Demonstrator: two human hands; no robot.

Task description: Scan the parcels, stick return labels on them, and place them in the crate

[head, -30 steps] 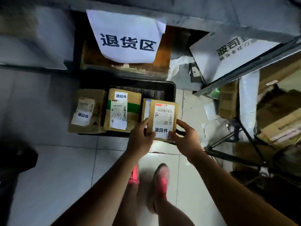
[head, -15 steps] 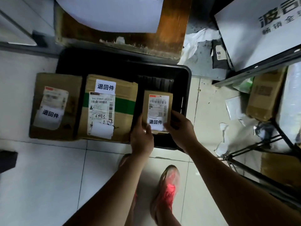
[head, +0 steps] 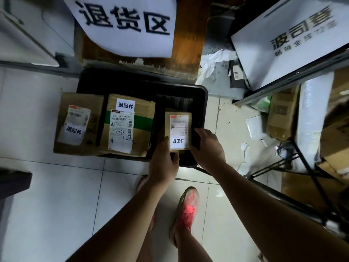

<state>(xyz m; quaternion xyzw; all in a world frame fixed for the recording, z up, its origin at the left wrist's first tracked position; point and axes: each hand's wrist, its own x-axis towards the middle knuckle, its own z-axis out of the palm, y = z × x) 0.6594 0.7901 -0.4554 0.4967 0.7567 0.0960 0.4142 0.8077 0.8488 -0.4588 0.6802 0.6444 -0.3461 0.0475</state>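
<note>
Small parcel w/ return label now down inside crate, right end, just beside green-taped parcel. 1 s ago I had it up over near rim. Left hand thumb on left edge, right hand fingers curled round right edge, both gripping. Reckon placement nearly done, release next.

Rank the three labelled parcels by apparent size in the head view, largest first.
1. green-taped parcel
2. leftmost parcel, nearly the same size, so the order of these two is unsure
3. small parcel, clearly smallest
</note>
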